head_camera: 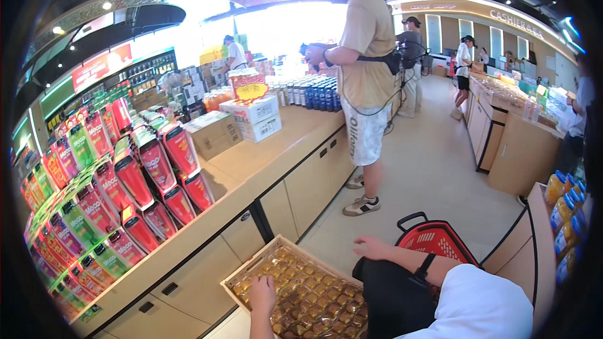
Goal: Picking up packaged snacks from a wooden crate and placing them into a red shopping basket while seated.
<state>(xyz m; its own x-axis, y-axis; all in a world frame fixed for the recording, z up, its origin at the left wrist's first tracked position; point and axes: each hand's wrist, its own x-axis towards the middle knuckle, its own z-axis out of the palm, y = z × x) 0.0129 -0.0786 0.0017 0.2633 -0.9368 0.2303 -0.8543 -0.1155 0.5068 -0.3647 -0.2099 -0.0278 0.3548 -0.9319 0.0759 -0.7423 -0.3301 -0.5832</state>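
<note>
A shallow wooden crate sits low before me, filled with rows of small brown cakes or pastries in clear wrappers. My left hand lies over the packs at the crate's left side, its fingers bent downward. Whether it grips a pack is hidden. My right hand hangs in front of my dark-clothed knee, holding nothing, with the fingers loosely spread. Just beyond the right forearm stands a red plastic shopping basket with a black handle. My arm covers part of it.
On the left, a long wooden counter bears stacked Meco drink cups, cardboard boxes and bottles. A person stands in the aisle beside it. Blue-lidded jars line a shelf at right; another counter stands beyond.
</note>
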